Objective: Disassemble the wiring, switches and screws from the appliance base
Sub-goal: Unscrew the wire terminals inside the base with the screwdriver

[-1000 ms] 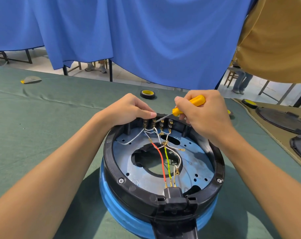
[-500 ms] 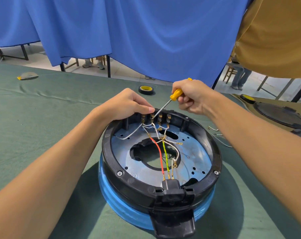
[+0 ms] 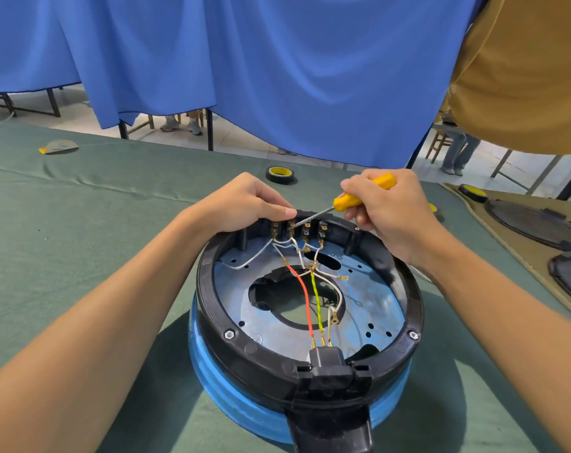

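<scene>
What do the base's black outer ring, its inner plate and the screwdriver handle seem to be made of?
Outer ring: moulded plastic, matt black, with ribs and clips. Inner plate: probably sheet metal, dull grey with a bluish reflection and punched holes. Screwdriver handle: likely hard plastic, smooth glossy yellow, gripped in the right hand.

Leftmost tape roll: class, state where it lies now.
In the head view the tape roll lies flat on the green cloth, just beyond the left hand and appliance base, below the blue curtain.
</scene>
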